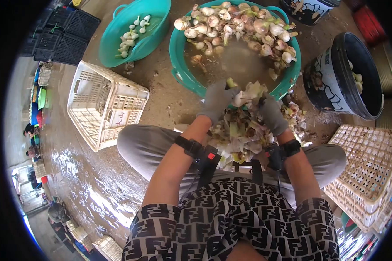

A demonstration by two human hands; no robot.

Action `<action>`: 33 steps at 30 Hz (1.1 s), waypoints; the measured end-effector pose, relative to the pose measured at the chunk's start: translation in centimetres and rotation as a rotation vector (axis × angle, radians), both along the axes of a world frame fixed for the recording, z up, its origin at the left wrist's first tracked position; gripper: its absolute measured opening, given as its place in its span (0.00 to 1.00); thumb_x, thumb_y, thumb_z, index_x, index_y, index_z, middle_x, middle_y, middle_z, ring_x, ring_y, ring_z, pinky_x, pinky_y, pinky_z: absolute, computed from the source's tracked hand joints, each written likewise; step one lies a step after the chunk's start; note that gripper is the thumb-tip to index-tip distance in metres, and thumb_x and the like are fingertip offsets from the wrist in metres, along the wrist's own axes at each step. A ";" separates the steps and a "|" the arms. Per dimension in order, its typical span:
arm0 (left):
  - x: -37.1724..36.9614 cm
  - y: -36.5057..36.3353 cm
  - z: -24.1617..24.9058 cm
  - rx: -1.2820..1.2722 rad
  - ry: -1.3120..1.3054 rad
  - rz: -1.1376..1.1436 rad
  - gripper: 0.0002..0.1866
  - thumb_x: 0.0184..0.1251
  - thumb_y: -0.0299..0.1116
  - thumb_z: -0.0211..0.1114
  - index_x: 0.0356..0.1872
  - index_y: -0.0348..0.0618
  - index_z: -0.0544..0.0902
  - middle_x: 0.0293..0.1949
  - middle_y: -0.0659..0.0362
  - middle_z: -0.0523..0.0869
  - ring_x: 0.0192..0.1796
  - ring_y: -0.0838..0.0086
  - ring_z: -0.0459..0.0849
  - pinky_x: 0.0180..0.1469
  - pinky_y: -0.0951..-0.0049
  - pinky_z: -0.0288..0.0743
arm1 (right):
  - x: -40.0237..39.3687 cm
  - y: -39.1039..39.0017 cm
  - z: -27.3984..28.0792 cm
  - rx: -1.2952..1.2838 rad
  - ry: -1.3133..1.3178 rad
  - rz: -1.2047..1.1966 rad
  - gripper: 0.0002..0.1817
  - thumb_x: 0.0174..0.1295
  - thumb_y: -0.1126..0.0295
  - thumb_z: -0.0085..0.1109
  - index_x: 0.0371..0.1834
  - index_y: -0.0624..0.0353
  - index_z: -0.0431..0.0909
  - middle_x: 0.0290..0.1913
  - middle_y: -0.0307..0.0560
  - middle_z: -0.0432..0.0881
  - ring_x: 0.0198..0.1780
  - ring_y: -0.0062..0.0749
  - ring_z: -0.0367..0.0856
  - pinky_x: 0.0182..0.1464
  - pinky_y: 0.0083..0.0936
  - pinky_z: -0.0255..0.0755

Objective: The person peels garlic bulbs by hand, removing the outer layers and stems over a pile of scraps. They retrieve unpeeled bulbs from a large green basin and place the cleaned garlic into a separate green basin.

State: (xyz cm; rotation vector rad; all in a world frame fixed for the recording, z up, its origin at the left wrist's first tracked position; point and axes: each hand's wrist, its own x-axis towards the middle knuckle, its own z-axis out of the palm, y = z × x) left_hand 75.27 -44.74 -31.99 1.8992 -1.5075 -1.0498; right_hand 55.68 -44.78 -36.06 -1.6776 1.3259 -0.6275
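Both my hands wear grey gloves and meet over the near rim of a wide green tub. Between them is a garlic bulb with loose, papery skin standing out around it. My left hand is closed at the bulb's left side, a short green stem beside its fingers. My right hand is closed against the peeling skin on the other side; its fingertips are partly hidden. Under both hands lies a heap of garlic skins. Many unpeeled garlic bulbs fill the tub's far side, above murky water.
A smaller green tub at the upper left holds several white peeled bulbs. White plastic crates stand at left and right. A black bucket with some bulbs sits at right. The floor is wet.
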 end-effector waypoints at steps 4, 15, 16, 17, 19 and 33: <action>0.7 0.9 0.3 -0.002 0.235 -0.160 0.10 0.54 0.30 0.68 0.36 0.37 0.81 0.30 0.60 0.83 0.33 0.81 0.78 0.38 0.78 0.72 | -2.7 -1.0 -0.6 0.076 -0.351 -0.052 0.10 0.57 0.78 0.46 0.40 0.67 0.73 0.34 0.44 0.79 0.34 0.27 0.77 0.35 0.23 0.71; 2.7 1.3 3.3 -0.311 0.874 -0.353 0.14 0.52 0.19 0.63 0.42 0.37 0.78 0.45 0.56 0.80 0.51 0.72 0.76 0.54 0.72 0.71 | -12.1 -4.7 0.9 0.241 0.152 -0.075 0.23 0.52 0.66 0.62 0.50 0.64 0.70 0.47 0.56 0.77 0.45 0.36 0.77 0.48 0.32 0.70; 2.9 1.4 3.2 -0.290 0.876 -0.299 0.14 0.52 0.19 0.62 0.43 0.37 0.78 0.45 0.56 0.80 0.51 0.71 0.76 0.54 0.72 0.71 | -10.4 -3.8 3.3 0.177 0.375 -0.061 0.25 0.51 0.65 0.63 0.51 0.62 0.69 0.48 0.56 0.77 0.46 0.37 0.77 0.49 0.32 0.70; 3.0 1.5 3.0 -0.266 0.878 -0.244 0.15 0.52 0.18 0.62 0.43 0.36 0.78 0.45 0.56 0.80 0.51 0.71 0.76 0.54 0.72 0.71 | -8.6 -2.7 5.8 0.113 0.597 -0.048 0.27 0.50 0.65 0.65 0.52 0.61 0.69 0.48 0.55 0.77 0.48 0.39 0.77 0.50 0.33 0.69; 3.0 1.4 2.8 -0.123 0.822 -0.185 0.15 0.53 0.19 0.60 0.44 0.35 0.77 0.45 0.56 0.80 0.51 0.71 0.77 0.54 0.73 0.72 | -8.1 -2.3 5.5 -0.140 0.668 -0.014 0.31 0.48 0.65 0.67 0.57 0.57 0.67 0.49 0.53 0.77 0.52 0.40 0.76 0.53 0.32 0.69; 0.6 -4.7 -5.3 0.064 -0.136 -0.338 0.34 0.43 0.38 0.70 0.55 0.39 0.72 0.55 0.47 0.74 0.58 0.57 0.72 0.58 0.64 0.67 | -6.5 -3.4 8.8 0.505 -1.527 -0.185 0.24 0.56 0.72 0.58 0.55 0.65 0.63 0.42 0.49 0.75 0.33 0.25 0.73 0.36 0.21 0.73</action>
